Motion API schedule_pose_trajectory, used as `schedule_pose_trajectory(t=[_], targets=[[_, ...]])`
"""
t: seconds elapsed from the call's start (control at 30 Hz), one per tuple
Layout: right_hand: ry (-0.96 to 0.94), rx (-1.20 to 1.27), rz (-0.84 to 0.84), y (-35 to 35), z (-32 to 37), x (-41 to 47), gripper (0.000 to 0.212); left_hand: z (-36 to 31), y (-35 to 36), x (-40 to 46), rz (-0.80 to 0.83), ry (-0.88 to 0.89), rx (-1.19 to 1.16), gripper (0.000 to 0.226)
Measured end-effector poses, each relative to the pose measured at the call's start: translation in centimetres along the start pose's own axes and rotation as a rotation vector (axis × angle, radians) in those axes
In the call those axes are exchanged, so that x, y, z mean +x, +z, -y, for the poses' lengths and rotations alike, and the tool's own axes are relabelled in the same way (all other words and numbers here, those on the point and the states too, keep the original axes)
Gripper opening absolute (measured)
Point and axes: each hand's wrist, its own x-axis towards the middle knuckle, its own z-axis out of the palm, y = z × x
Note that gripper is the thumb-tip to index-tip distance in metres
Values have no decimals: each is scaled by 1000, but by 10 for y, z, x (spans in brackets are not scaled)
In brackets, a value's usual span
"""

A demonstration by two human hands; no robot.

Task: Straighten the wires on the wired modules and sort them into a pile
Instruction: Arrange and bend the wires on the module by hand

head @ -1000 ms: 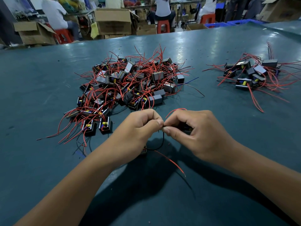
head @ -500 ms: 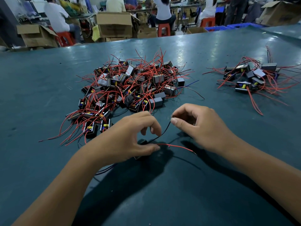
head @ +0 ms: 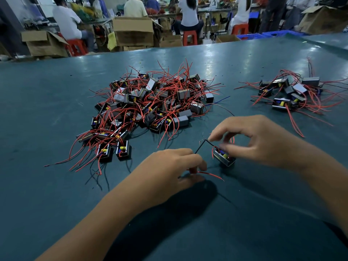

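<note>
Fingers of the right hand (head: 263, 142) pinch a small black boxy module (head: 224, 158) standing on the teal matte counter (head: 56, 185); left hand (head: 169, 172) fingers pinch its thin red wire (head: 211, 174). Its black wire (head: 200, 146) bends between both hands. No lettering readable. Beyond the fingertips lies a tangled module heap (head: 150, 106); a smaller sorted pile (head: 290, 93) sits beyond the right knuckles.

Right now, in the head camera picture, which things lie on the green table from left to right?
Big tangled pile of modules → left hand pinching wires → single module under the right hand → small pile of modules.
</note>
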Motion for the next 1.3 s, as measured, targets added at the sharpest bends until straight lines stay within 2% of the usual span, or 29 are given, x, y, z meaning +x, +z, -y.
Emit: schedule_pose_trajectory(t=[0.1,0.33,0.6,0.77,1.0,1.1,1.23,1.3], targets=[[-58,-112,50,9,0,2,16,7,-2,0,-18,-10,-35,6],[-39,-118,28,13,0,4,7,9,-1,1,-72,-114,-52,27],[285,343,-58,14,-21,3,7,14,3,1,-66,-221,-57,41],[312,458,-77,15,-25,4,6,19,-1,-1,-96,-244,-125,30],[310,420,-61,14,-19,3,4,23,-1,-2,-110,-263,-142,35],[275,284,-92,13,-10,3,6,22,-1,-2,-101,-262,-145,38],[95,38,-124,22,14,4,12,19,-1,0,-91,-270,-134,35],[69,-1,-130,32,21,4,14,18,-2,2,-75,-278,-129,36]])
